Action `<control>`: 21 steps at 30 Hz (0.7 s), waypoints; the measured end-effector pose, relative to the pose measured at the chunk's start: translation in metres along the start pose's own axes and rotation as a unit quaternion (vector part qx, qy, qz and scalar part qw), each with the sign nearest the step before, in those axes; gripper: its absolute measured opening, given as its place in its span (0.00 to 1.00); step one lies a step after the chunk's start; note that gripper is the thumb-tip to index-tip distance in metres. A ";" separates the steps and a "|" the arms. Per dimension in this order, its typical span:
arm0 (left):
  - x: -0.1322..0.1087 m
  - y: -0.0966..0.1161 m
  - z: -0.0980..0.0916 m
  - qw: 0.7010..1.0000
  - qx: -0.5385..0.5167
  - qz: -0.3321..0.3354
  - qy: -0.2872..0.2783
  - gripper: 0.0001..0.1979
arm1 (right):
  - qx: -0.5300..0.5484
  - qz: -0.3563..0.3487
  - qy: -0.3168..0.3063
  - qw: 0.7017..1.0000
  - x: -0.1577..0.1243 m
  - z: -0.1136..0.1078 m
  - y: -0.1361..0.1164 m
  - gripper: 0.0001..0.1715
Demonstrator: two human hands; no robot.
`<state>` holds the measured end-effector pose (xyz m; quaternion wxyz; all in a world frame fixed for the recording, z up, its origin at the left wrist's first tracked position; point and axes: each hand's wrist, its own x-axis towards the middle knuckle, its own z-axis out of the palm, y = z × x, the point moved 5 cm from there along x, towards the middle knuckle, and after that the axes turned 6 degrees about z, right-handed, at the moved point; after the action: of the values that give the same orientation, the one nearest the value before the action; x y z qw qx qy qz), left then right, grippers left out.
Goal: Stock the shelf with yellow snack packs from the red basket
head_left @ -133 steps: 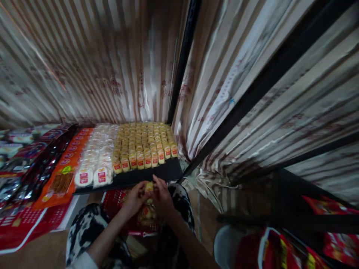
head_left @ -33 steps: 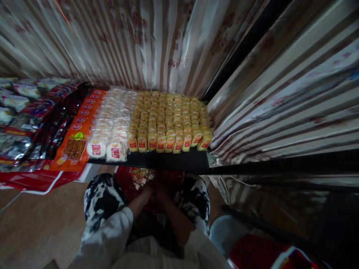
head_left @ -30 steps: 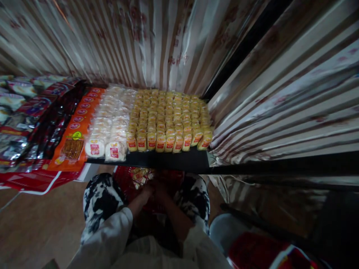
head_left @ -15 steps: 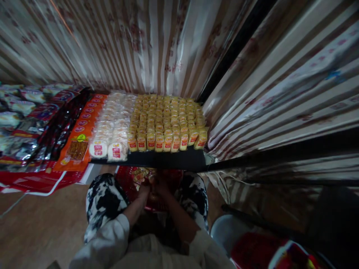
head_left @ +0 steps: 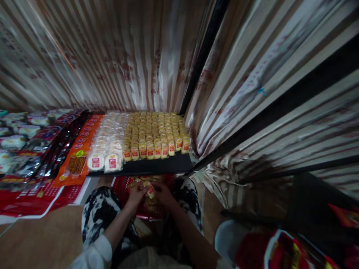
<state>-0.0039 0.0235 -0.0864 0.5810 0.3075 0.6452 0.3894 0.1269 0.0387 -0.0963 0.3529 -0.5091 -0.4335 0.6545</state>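
Observation:
My left hand (head_left: 136,195) and my right hand (head_left: 163,194) meet over a red basket (head_left: 123,190) between my knees, both closed on small yellow snack packets (head_left: 149,189). Just above them a black shelf (head_left: 157,167) carries tight rows of the same yellow packets (head_left: 155,134) with red labels. Left of those lie white round wrapped cakes (head_left: 108,144). The basket's inside is dark and partly hidden by my hands.
Orange packets (head_left: 80,149), dark packets (head_left: 60,140) and further bags fill the shelf to the left. A striped shiny curtain (head_left: 117,59) hangs behind, crossed by a black post (head_left: 202,56). A white bucket (head_left: 228,241) and red bags (head_left: 266,248) sit at lower right.
My hands have risen from deep in the basket and now hold packets just below the shelf edge. The view has tilted up and swung right.

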 end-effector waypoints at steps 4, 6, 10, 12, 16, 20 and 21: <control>-0.003 0.037 0.011 0.989 0.064 0.130 -0.027 0.20 | -0.036 -0.088 0.030 0.995 -0.016 -0.010 -0.034 0.16; -0.006 0.060 0.023 0.976 0.100 0.193 -0.036 0.20 | -0.078 -0.151 0.096 0.981 -0.025 -0.019 -0.052 0.16; -0.010 0.107 0.054 0.942 0.165 0.291 -0.030 0.19 | -0.213 -0.258 0.299 0.894 -0.043 -0.039 -0.085 0.20; -0.011 0.130 0.072 0.917 0.207 0.339 -0.026 0.19 | -0.263 -0.291 0.341 0.854 -0.047 -0.044 -0.098 0.24; -0.005 0.165 0.106 0.870 0.288 0.400 -0.020 0.17 | -0.302 -0.292 0.365 0.830 -0.039 -0.058 -0.109 0.28; 0.012 0.182 0.129 0.851 0.333 0.406 0.008 0.18 | -0.276 -0.261 0.378 0.844 -0.017 -0.077 -0.105 0.32; 0.016 0.184 0.134 0.849 0.339 0.406 0.012 0.18 | -0.264 -0.253 0.380 0.849 -0.011 -0.082 -0.103 0.33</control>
<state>0.1165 0.1505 0.0609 0.2230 0.7153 0.5614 0.3513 0.2113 0.0849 -0.0052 0.4957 -0.6649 -0.5358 0.1583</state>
